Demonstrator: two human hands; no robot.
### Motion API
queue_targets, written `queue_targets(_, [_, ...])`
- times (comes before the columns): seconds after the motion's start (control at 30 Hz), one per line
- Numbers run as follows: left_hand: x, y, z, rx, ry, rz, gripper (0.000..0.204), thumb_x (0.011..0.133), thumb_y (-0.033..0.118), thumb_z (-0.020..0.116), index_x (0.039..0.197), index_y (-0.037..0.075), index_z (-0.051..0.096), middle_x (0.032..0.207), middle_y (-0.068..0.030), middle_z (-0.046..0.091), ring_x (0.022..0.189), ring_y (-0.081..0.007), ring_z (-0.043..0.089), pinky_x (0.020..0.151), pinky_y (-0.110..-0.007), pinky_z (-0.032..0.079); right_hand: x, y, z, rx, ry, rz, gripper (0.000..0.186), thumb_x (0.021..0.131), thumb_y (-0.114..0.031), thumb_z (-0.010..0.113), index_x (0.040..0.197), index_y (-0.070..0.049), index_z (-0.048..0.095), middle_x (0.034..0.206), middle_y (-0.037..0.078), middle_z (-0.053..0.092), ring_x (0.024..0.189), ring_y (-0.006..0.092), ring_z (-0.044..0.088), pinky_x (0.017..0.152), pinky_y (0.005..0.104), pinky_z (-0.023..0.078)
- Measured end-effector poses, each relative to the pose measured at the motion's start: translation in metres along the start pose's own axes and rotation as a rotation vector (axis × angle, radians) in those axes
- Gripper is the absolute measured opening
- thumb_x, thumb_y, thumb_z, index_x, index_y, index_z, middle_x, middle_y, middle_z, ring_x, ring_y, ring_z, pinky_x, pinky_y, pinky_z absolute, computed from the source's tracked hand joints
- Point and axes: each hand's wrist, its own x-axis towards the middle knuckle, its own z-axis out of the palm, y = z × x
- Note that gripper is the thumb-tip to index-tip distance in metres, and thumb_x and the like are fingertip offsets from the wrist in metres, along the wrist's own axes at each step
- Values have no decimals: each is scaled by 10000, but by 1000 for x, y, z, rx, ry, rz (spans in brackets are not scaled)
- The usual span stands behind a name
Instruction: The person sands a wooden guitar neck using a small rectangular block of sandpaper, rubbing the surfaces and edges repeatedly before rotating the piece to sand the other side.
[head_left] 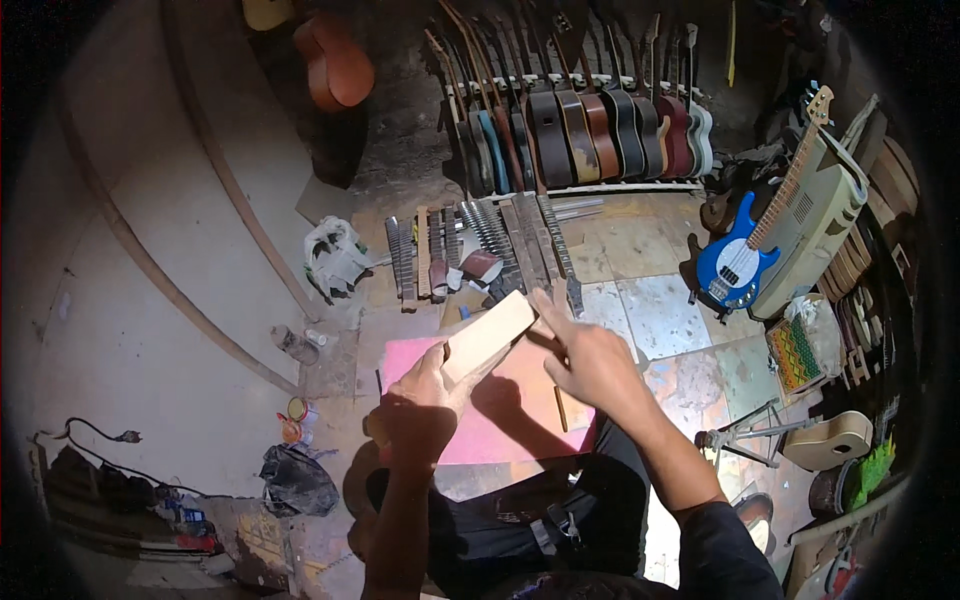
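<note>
My left hand (425, 385) grips a pale, smooth wooden block (490, 337) by its near end, tilted up to the right above a pink board (410, 355). At the block's far right end, my right hand (590, 360) has its index finger stretched against the edge and its thumb bent below. A small brownish strip shows beside those fingers; whether they hold it I cannot make out. Under the right hand, a thin dark stick (561, 408) lies on the board. Beyond the block lie curled pieces of reddish sandpaper (481, 265).
Metal rasps or files (485, 235) and wooden strips lie ahead on the tiled floor. Several guitars stand in a rack (620, 187) at the back. A blue bass guitar (738, 255) leans at right. White plastic bag (335, 255) and black bag (298, 480) sit at left.
</note>
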Motion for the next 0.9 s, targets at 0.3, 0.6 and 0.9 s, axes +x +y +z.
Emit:
queue_targets(0.3, [-4, -12, 7, 25, -10, -17, 485, 875, 431, 808, 1284, 196, 695, 1025, -142, 791, 933, -373, 770, 781, -455, 615, -16, -34, 7, 124, -197, -210, 859, 873, -182, 718, 1646, -152, 347, 838, 232, 715, 768, 435, 706, 723, 515, 569])
queue_targets(0.6, [-10, -33, 20, 198, 127, 178, 519, 785, 460, 852, 1216, 204, 717, 811, -107, 761, 677, -348, 730, 630, -477, 599, -22, -34, 1, 124, -248, -167, 830, 865, -175, 711, 1628, -177, 386, 892, 207, 738, 807, 417, 719, 729, 521, 570])
queue_targets(0.9, [9, -47, -4, -115, 85, 249, 597, 761, 257, 858, 1320, 150, 679, 1124, -118, 780, 957, -342, 768, 807, -426, 622, -35, -4, 24, 453, -37, 17, 892, 815, -9, 602, 1657, -80, 313, 906, 201, 760, 655, 324, 666, 688, 354, 550])
